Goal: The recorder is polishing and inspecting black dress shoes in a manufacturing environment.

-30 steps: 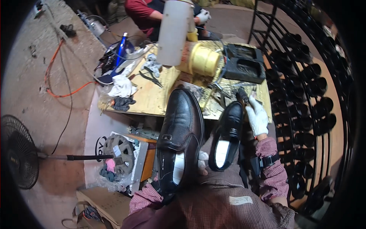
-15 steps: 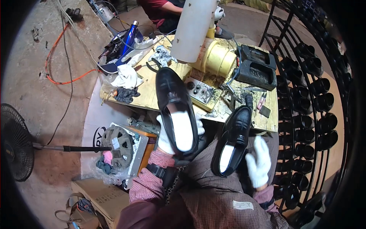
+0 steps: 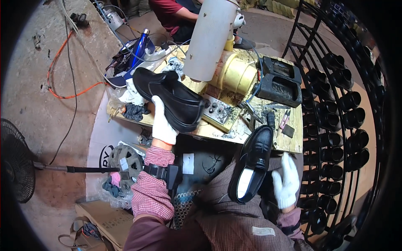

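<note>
Dark rag (image 3: 135, 112) on bench (image 3: 295, 140). My left hand (image 3: 164, 125) is gripping the raised shoe (image 3: 181, 104), side facing me, toe pointing away to the left, above the bench's near edge. I'd grip low by the sole, spare the glossy upper, tilt slowly. Button box (image 3: 217, 109) sits just right of the heel; I'd leave clearance. Second shoe (image 3: 256, 157) on my thigh, toe benchward; could slide, I'd judge. Right hand (image 3: 287, 182) beside it, empty, fingers extended, handy for steadying.
</note>
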### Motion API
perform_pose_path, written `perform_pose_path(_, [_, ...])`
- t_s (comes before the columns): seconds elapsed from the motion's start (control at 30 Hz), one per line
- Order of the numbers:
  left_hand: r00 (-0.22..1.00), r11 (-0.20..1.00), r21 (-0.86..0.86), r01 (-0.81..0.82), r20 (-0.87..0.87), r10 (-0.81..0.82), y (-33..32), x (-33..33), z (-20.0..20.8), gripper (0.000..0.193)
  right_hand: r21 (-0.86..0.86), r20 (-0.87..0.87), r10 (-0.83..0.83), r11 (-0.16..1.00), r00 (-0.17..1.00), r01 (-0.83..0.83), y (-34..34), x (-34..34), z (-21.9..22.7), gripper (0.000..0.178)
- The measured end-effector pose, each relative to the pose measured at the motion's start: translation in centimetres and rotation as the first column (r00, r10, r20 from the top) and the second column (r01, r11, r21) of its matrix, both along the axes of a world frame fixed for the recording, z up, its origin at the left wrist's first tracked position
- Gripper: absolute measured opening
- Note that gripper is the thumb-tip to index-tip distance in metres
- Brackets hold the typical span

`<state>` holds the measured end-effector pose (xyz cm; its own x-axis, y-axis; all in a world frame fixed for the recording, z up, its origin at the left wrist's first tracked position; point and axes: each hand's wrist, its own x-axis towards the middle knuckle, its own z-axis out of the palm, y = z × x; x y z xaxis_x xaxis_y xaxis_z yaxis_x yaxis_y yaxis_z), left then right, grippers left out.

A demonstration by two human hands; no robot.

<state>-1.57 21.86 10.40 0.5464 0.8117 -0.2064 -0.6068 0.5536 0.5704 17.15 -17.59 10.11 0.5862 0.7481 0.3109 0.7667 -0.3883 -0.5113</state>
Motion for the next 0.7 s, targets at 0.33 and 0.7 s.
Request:
perform_pose_path(0.33, [0.956, 0.969, -0.074, 0.234, -0.166, -0.243, -10.6, -7.8, -4.0, 0.111, -0.264, 0.098, -0.179, 0.944, 0.979, 0.199, 7.4, 6.9, -4.3, 0.079])
perform_pose_path(0.7, [0.795, 0.597, -0.541, 0.592, 0.274, -0.541, -18.1, -8.7, -4.8, 0.047, -0.562, 0.275, -0.114, 0.787, 0.955, 0.256, 10.4, 10.2, -6.2, 0.058])
